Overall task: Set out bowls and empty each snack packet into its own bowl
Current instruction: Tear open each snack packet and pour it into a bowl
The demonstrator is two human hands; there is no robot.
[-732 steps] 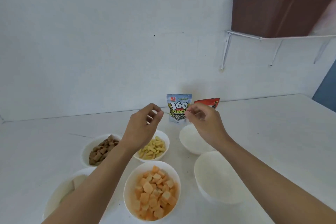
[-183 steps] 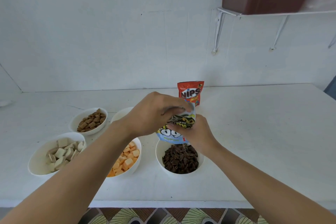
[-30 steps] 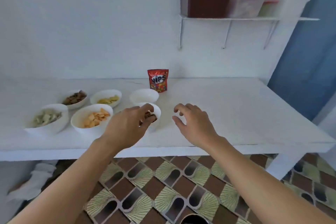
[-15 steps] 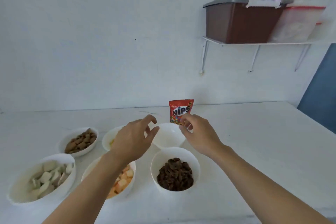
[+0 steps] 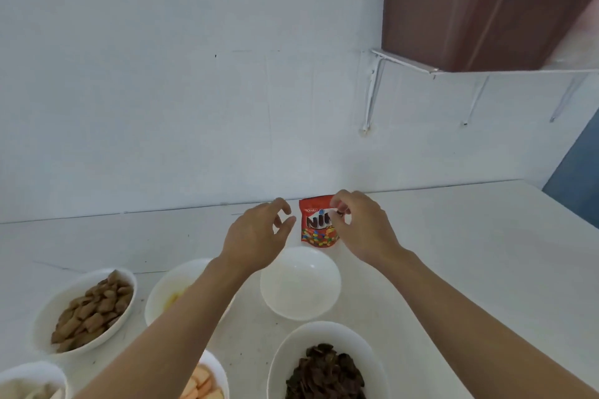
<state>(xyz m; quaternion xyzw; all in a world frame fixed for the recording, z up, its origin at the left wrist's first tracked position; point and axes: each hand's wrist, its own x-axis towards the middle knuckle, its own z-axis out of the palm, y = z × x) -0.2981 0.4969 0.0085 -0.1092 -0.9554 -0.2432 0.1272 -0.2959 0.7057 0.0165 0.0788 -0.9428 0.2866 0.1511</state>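
Note:
A red snack packet (image 5: 315,224) stands upright on the white counter near the wall. My right hand (image 5: 363,227) reaches it from the right, and its fingertips pinch the packet's top right corner. Just left of the packet, my left hand (image 5: 258,237) hovers with its fingers spread and curved, a small gap away. An empty white bowl (image 5: 299,283) sits directly in front of the packet, below both hands.
Filled white bowls stand nearer me: dark seeds (image 5: 325,369), brown pillows (image 5: 92,309), yellow pieces (image 5: 173,300) partly under my left arm, orange squares (image 5: 202,387), pale pieces (image 5: 30,390). A brown box (image 5: 479,10) sits on a wall shelf, upper right.
Both hands have moved forward past the empty bowl to the red packet. My right hand now has the packet's corner between its fingertips. The view has come closer to the counter.

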